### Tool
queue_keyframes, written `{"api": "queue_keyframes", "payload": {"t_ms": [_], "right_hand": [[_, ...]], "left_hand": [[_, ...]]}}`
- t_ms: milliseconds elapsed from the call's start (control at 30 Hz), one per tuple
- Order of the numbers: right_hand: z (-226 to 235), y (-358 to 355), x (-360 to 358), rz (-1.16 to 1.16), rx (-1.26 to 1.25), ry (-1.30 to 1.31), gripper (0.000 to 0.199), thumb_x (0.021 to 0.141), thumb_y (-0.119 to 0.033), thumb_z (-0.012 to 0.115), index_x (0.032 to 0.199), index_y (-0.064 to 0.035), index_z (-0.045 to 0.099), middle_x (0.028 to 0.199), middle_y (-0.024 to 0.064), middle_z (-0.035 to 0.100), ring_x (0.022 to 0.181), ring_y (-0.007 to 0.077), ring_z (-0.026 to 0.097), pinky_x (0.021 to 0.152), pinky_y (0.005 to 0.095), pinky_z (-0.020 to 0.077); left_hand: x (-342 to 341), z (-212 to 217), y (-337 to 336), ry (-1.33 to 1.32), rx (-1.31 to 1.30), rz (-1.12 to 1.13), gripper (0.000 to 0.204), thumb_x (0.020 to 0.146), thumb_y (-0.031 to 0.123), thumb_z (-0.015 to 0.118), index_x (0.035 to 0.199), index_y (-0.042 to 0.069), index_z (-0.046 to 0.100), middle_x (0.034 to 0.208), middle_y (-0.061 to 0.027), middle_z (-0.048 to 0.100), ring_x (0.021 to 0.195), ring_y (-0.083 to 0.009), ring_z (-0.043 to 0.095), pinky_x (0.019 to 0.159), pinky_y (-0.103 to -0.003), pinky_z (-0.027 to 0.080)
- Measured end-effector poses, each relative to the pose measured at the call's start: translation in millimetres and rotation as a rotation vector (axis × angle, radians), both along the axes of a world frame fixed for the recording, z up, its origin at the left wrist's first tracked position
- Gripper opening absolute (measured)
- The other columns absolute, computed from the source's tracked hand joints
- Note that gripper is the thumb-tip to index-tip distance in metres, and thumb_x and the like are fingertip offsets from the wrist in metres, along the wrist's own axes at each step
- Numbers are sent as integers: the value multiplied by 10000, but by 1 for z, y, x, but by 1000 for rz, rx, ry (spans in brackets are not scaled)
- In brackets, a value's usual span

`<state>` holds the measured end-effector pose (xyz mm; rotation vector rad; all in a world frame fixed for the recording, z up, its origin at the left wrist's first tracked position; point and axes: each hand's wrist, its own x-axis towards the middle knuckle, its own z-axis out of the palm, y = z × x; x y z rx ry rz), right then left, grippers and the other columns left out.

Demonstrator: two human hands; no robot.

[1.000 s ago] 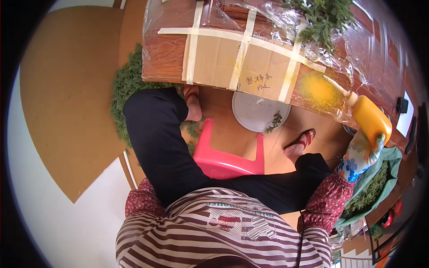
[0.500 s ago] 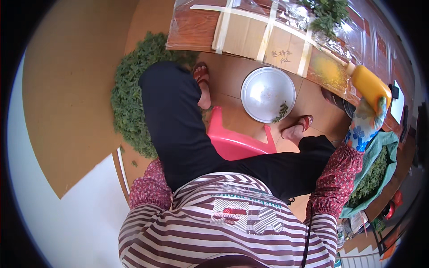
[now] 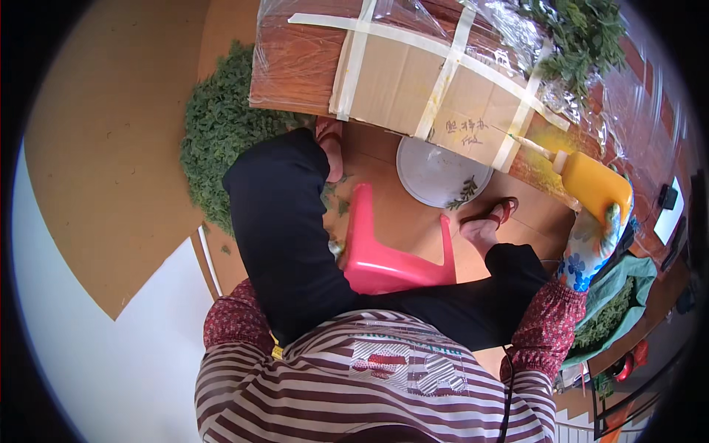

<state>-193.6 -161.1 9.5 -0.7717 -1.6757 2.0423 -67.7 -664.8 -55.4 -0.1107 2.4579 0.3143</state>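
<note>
Hands: right (image 3: 604, 230) clamped on yellow bottle (image 3: 597, 184) at table edge (image 3: 292, 102); left hidden, cannot tell.

The reddish-brown wooden table (image 3: 292, 74) bears clear plastic film (image 3: 517, 29), 1 cardboard sheet (image 3: 391, 85) crossed by pale tape (image 3: 439, 96), a yellow smear (image 3: 533, 170) and green sprigs (image 3: 583, 37). On the floor (image 3: 413, 229): 1 round basin (image 3: 436, 173), 1 pink stool (image 3: 391, 267), heaped greenery (image 3: 218, 140).
</note>
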Motion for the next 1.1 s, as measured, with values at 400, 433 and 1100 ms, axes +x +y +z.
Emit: {"api": "queue_keyframes", "payload": {"t_ms": [400,433,1100], "right_hand": [[18,-12,-18,-60,31,96,557,833,-245,564,1294,0,370,1237,146,467,1157,249,457,1025,399,307],[23,-13,-15,-78,46,131,543,834,-235,562,1287,-1,376,1225,144,474,1146,245,465,1016,398,323],[27,14,19,-337,204,327,354,796,-108,629,1119,-43,500,1035,69,554,974,173,547,894,332,430]], "left_hand": [[-13,-16,10,78,11,7,316,880,143,440,1124,-23,554,1016,-127,558,881,-236,526,751,-390,427],[-12,-22,12,90,24,-4,317,881,144,439,1126,-23,553,1020,-128,557,886,-238,526,755,-390,427],[-7,-19,-51,241,88,-51,336,896,149,421,1161,-25,532,1108,-150,547,988,-259,526,841,-390,420]]}}
